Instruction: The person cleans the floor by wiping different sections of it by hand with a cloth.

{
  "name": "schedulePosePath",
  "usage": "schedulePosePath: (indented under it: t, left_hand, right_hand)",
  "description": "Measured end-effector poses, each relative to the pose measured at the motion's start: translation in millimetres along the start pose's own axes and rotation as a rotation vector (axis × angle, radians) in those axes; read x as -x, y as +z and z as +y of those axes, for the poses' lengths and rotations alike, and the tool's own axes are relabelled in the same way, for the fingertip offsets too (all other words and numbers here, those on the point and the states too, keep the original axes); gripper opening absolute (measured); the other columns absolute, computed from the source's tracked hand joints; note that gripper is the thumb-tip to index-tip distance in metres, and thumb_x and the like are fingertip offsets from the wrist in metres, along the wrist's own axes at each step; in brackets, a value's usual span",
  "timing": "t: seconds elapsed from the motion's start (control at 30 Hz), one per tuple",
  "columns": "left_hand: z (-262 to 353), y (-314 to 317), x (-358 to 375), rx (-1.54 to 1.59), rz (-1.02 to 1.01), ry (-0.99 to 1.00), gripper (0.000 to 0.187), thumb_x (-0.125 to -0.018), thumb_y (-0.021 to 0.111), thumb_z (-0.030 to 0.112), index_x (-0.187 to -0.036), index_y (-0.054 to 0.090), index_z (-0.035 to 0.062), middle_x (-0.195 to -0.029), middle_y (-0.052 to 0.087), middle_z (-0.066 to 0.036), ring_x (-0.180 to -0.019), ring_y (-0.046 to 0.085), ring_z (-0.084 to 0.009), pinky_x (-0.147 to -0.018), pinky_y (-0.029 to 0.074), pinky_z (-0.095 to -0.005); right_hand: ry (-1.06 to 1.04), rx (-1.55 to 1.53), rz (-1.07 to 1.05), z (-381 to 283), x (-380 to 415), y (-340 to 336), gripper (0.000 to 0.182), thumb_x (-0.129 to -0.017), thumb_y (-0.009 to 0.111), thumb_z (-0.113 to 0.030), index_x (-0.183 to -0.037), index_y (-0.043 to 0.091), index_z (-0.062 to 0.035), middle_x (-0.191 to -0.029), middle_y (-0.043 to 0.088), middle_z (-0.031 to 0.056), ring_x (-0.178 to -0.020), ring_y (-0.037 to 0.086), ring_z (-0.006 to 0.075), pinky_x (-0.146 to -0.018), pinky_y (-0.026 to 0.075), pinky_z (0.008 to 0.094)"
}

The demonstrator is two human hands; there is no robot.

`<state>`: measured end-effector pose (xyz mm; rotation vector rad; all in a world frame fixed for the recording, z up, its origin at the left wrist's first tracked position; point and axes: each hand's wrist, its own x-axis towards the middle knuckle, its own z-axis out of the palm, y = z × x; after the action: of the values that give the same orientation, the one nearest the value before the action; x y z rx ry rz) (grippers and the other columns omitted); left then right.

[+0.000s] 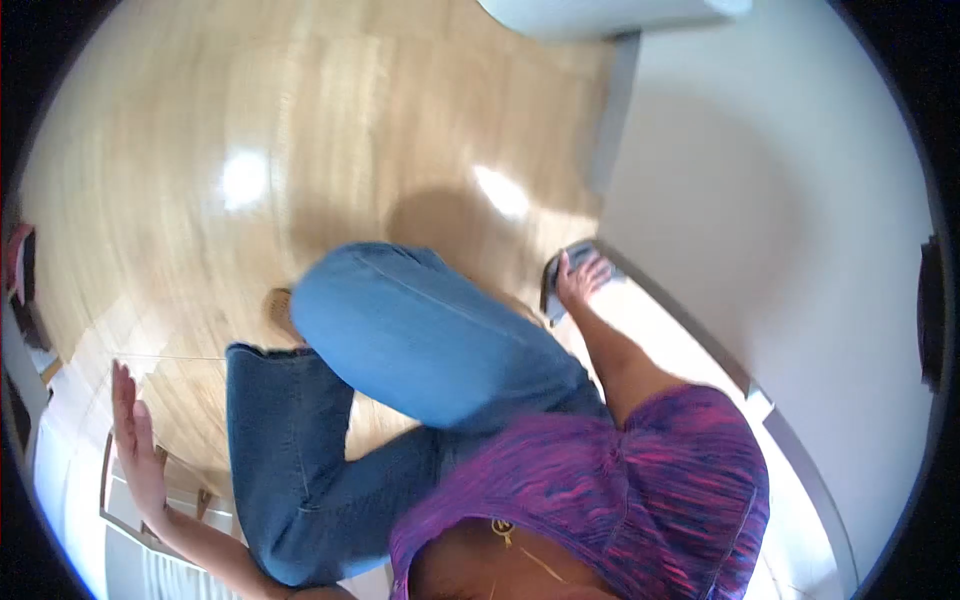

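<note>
On the left side of the head view, my left hand (137, 440) is raised with its fingers stretched out and nothing in it. Near the foot of the wall, my right hand (583, 278) lies spread on top of a dark grey flat object (553, 290), whose kind I cannot make out. My bent legs in blue jeans (420, 340) fill the middle, above the wooden floor (330, 120).
A grey-white wall (700, 200) with a grey baseboard (612, 120) runs along the right. A white rounded object (600, 15) is at the top. At the lower left is a white piece with a metal frame (107, 480). Dark and reddish items (20, 265) sit at the left edge.
</note>
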<state>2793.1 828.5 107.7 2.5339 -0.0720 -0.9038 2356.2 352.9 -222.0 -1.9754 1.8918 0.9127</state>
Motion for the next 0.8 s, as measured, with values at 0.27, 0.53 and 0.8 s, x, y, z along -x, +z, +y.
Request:
schedulePosePath:
  t: [0.27,0.53,0.8]
  left_hand:
    - [8,3,14,0.213,0.033,0.109,0.056,-0.099,0.046,0.023,-0.147,0.028,0.0029,-0.150,0.034,-0.015,-0.139,0.032,-0.0265,-0.114,0.023,-0.0377]
    - [-82,83,-52,0.386,0.313,-0.096,0.049,-0.099,0.046,0.022,-0.143,0.037,0.0032,-0.141,0.045,-0.018,-0.131,0.043,-0.0256,-0.109,0.033,-0.0365]
    - [-52,236,-188,-0.101,0.529,0.238,0.056,-0.088,0.058,0.040,-0.138,0.046,0.0186,-0.146,0.035,-0.022,-0.136,0.026,-0.0464,-0.110,0.021,-0.0606]
  right_hand:
    - [-1.324,0.265,0.663,-374,5,-80,0.068,-0.086,0.046,-0.055,-0.143,0.039,-0.0182,-0.154,0.025,0.0155,-0.140,0.019,0.0436,-0.112,0.014,0.0607]
    - [-1.362,0.340,-0.035,-518,167,-18,0.085,-0.089,0.030,-0.070,-0.153,0.007,-0.0182,-0.159,-0.004,0.0138,-0.144,-0.003,0.0425,-0.112,-0.002,0.0611]
    - [-1.543,0.088,-0.362,-538,171,-78,0.063,-0.096,0.046,-0.045,-0.135,0.045,0.0039,-0.139,0.046,0.0222,-0.131,0.042,0.0317,-0.110,0.032,0.0378]
